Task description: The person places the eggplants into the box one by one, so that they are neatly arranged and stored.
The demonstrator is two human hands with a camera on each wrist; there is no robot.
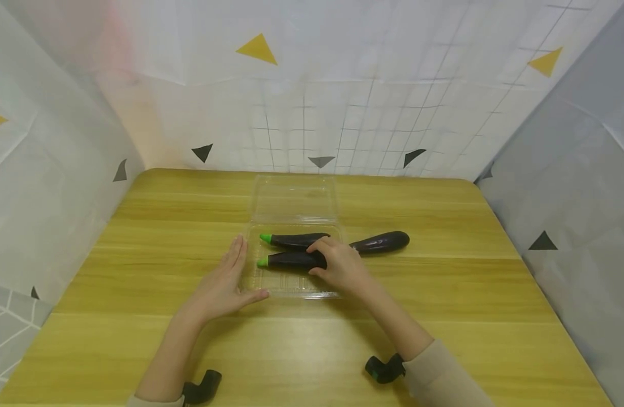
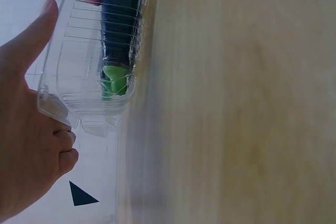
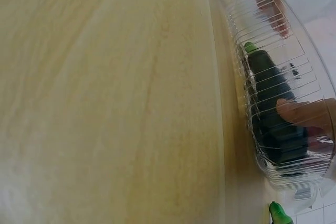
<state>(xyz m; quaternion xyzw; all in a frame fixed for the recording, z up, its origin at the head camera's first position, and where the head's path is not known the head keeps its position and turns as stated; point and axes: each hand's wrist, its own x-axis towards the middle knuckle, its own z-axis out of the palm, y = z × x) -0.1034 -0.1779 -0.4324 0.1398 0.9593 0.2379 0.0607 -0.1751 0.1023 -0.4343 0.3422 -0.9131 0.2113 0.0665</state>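
Observation:
A clear plastic clamshell box (image 1: 291,291) lies opened on the table, its lid (image 1: 295,198) folded back. Inside are two dark eggplants with green stem ends pointing left: a far eggplant (image 1: 293,241) and a near eggplant (image 1: 290,260). My right hand (image 1: 344,268) reaches in over the right side, thumb and fingers around the near eggplant (image 3: 270,85). My left hand (image 1: 222,288) rests against the box's left side, fingers straight, thumb along the front edge. A third eggplant (image 1: 383,242) lies right of the box, its left end hidden behind my right hand.
The wood-grain table (image 1: 189,215) is bordered by white sheeting (image 1: 215,113) at the back and sides. Dark angled devices, a left one (image 1: 203,387) and a right one (image 1: 384,368), sit at my wrists.

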